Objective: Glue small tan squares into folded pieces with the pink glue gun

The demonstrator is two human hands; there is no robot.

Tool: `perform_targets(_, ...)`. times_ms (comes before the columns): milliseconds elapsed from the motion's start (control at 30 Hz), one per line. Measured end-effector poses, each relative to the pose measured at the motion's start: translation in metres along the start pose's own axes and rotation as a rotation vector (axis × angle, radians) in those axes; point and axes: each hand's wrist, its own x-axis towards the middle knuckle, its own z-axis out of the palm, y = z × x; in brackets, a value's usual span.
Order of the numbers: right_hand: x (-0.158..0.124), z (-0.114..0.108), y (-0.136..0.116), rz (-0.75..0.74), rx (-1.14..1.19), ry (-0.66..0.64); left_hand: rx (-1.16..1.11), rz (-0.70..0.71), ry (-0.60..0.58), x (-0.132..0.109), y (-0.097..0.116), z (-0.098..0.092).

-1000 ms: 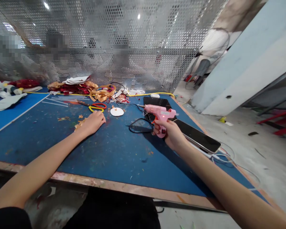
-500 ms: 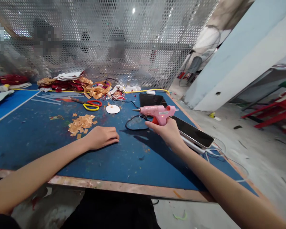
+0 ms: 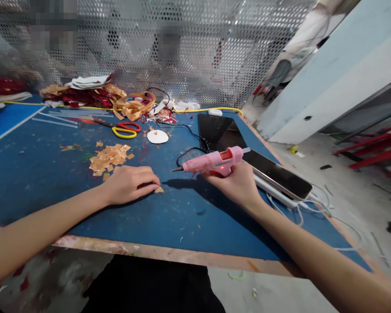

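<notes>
My right hand [image 3: 237,183] grips a pink hot glue gun [image 3: 211,162], its nozzle pointing left and slightly down over the blue table [image 3: 45,174]. My left hand [image 3: 130,182] lies knuckles-up on the table, fingers curled, fingertips pressing a small tan paper piece [image 3: 159,190]. A heap of tan paper scraps [image 3: 109,157] lies just behind the left hand. The glue gun's tip hangs a short way right of that small piece, apart from it.
A white disc [image 3: 157,136], red-and-yellow scissors [image 3: 126,129], gold ribbon [image 3: 133,108] and red fabric scraps sit at the back. A tablet [image 3: 217,130] and a phone [image 3: 280,176] with white cables lie right. Perforated metal screen stands behind, people beyond it.
My left hand slid from the scrap heap toward me and right, bringing a small tan piece. My right hand lowered the glue gun and tipped its nozzle toward that piece.
</notes>
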Motion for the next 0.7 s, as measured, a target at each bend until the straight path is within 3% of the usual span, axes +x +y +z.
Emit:
perform_targets(200, -0.009, 0.002, -0.01, -0.122, -0.072, -0.053, 0.34, 0.276, 0.046, -0.018, 0.002, -0.005)
perform_targets(400, -0.013, 0.009, -0.009, -0.199, -0.241, -0.074, 0.355, 0.217, -0.078, -0.024, 0.001, -0.004)
perform_targets(700, -0.017, 0.01, -0.002, -0.216, -0.332, -0.153, 0.312, 0.145, -0.155, -0.022, 0.0, 0.0)
